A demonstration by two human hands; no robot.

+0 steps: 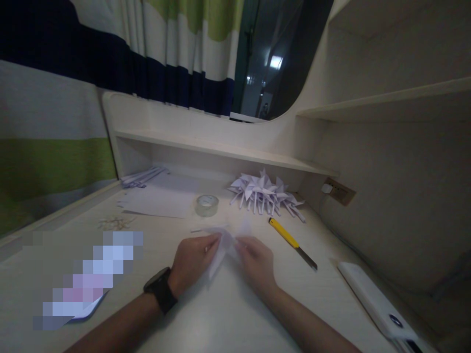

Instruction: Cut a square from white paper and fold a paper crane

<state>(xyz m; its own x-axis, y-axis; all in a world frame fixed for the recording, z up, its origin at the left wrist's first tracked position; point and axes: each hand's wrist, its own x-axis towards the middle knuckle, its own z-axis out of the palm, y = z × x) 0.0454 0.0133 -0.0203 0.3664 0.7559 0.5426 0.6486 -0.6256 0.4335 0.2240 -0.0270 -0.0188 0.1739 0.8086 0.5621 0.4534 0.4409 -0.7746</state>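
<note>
Head view: two hands, left (193, 262) and right (255, 264), apparently both pinching one folded paper (224, 245).

— What are the hands on?
— Both pinch a folded white paper (224, 245) low over the surface (228, 314): left hand (193, 262) on its left side, right hand (255, 264) on its right. A watch (161, 290) sits on the left wrist.
— And around them?
— A yellow knife (292, 242) just right, a tape roll (206, 205) beyond, a heap of folded papers (265, 193) under the shelf (221, 149), flat sheets (158, 198) at left, a white case (375, 301) far right.
</note>
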